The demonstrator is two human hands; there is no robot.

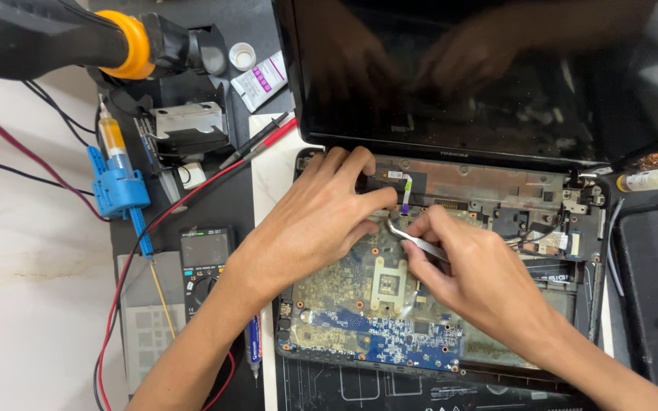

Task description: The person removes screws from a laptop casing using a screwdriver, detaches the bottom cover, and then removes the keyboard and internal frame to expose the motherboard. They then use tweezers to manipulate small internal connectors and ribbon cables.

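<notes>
Tweezers [419,242] pinched in right hand [475,275] point up-left toward left hand [321,221], fingers curled on motherboard [359,304]

Colours on my bench, from silver steel to blue board

My right hand [475,272] pinches silver metal tweezers [419,242] over the flat circuit board [375,320], which is blue with white speckled printing near me and dull tan-gold further up, around a pale square metal frame [388,284]. My left hand [321,221] rests beside a thin ribbon cable [406,192] tipped blue. The glossy laptop screen [451,76] is black. To the left lie a bright blue plastic syringe holder [119,190], red and black probe leads [257,141], and an orange-collared black tool [127,44].
</notes>
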